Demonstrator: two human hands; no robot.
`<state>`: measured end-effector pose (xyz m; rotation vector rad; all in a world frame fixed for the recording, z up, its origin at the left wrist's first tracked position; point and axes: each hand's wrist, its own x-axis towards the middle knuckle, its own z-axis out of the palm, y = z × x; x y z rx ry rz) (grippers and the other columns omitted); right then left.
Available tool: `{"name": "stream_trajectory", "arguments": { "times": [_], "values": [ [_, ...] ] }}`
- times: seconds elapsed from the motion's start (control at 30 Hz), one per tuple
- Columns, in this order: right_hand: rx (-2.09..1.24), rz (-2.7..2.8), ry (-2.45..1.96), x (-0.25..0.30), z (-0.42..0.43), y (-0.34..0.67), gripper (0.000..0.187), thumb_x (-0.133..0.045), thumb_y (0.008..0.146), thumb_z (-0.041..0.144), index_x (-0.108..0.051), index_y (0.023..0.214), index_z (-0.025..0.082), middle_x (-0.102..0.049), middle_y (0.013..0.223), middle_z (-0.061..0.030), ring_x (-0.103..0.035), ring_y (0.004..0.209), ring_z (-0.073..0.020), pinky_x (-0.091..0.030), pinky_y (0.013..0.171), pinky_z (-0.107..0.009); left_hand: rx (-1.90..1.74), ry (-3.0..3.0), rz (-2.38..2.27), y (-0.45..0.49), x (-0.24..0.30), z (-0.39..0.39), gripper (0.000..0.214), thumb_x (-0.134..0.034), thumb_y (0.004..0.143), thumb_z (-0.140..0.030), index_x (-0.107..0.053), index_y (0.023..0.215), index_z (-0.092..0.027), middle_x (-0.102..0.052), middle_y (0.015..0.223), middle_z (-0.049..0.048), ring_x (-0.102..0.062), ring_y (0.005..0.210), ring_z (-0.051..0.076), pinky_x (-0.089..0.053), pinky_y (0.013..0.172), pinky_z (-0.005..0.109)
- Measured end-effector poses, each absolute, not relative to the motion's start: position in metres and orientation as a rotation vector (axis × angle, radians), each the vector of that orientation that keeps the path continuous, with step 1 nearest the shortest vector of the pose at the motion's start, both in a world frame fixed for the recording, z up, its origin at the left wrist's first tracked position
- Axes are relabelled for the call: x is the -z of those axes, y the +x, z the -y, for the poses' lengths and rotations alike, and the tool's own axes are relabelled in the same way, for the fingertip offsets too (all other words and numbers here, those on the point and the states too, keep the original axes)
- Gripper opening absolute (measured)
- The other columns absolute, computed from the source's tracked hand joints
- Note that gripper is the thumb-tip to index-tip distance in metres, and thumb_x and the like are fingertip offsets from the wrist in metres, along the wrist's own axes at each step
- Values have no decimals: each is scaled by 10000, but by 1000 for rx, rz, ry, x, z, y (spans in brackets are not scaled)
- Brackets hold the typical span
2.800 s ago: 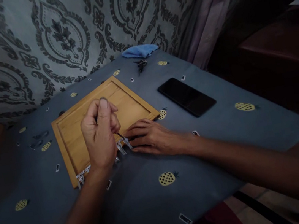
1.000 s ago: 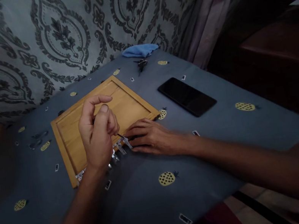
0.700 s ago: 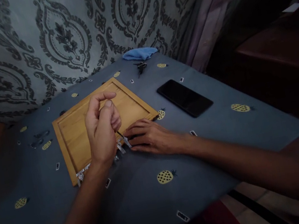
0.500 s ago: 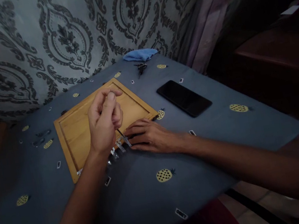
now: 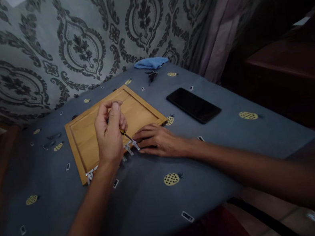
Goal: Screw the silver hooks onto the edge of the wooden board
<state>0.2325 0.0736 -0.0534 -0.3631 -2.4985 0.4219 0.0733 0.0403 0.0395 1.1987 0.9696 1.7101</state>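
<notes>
My left hand [image 5: 109, 132] is closed around the handle of a screwdriver [image 5: 127, 135], above the wooden board. Only a bit of yellow and black handle and the thin shaft show below the fist. The shaft slants down to a row of shiny metal hooks [image 5: 129, 150] along the board's near edge. My right hand [image 5: 158, 140] lies with fingers stretched out at the board's near right edge, its fingertips beside the endmost hook. The framed wooden board [image 5: 141, 110] rests flat on the table, partly hidden by my left hand and forearm.
A black phone [image 5: 193, 104] lies on the blue pineapple-print tablecloth [image 5: 209, 170], right of the board. Farther back are a small dark object [image 5: 152, 75] and a blue cloth [image 5: 151, 63] by the patterned wall. Clear-looking glasses [image 5: 50, 141] lie to the left.
The view has shifted slightly. My left fist has turned a little, so the screwdriver's yellow handle end now shows. My right hand stays by the end hook.
</notes>
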Motion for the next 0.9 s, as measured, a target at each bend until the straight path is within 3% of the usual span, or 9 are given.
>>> {"name": "stream_trajectory", "arguments": {
  "times": [0.13, 0.3, 0.53, 0.73, 0.9],
  "values": [
    [-418, 2512, -363, 55, -74, 232, 278, -578, 1037, 366, -755, 1142, 177, -726, 1264, -105, -622, 1194, -249, -492, 1026, -445, -1689, 1166, -891, 75, -38, -38, 147, -691, 878, -326, -623, 850, -200, -311, 551, -96, -226, 462, 68, -194, 431, 191],
    [-408, 2508, -351, 55, -76, 232, 289, -573, 1039, 373, -753, 1157, 181, -727, 1259, -109, -625, 1189, -241, -493, 1021, -436, -1516, 1290, -784, 67, -40, -39, 142, -667, 845, -315, -597, 913, -211, -261, 501, -125, -149, 421, 62, -139, 422, 195],
    [-403, 2527, -347, 51, -75, 233, 266, -592, 1030, 346, -766, 1139, 176, -733, 1248, -122, -647, 1183, -250, -507, 1016, -451, -1500, 1314, -799, 63, -38, -43, 195, -694, 831, -358, -602, 915, -209, -326, 511, -116, -220, 430, 66, -200, 427, 197],
    [-391, 2506, -331, 53, -75, 232, 278, -596, 1027, 359, -771, 1146, 179, -739, 1253, -127, -654, 1190, -254, -516, 1020, -453, -1772, 1188, -984, 64, -33, -49, 410, -733, 831, -594, -597, 832, -207, -429, 564, -78, -390, 476, 79, -350, 474, 217],
    [-391, 2508, -346, 55, -75, 232, 253, -610, 1019, 346, -775, 1136, 194, -745, 1241, -115, -663, 1172, -255, -520, 1012, -451, -1773, 1183, -919, 66, -30, -43, 435, -731, 827, -619, -584, 815, -209, -346, 542, -99, -309, 442, 70, -271, 437, 208]
  ]
}}
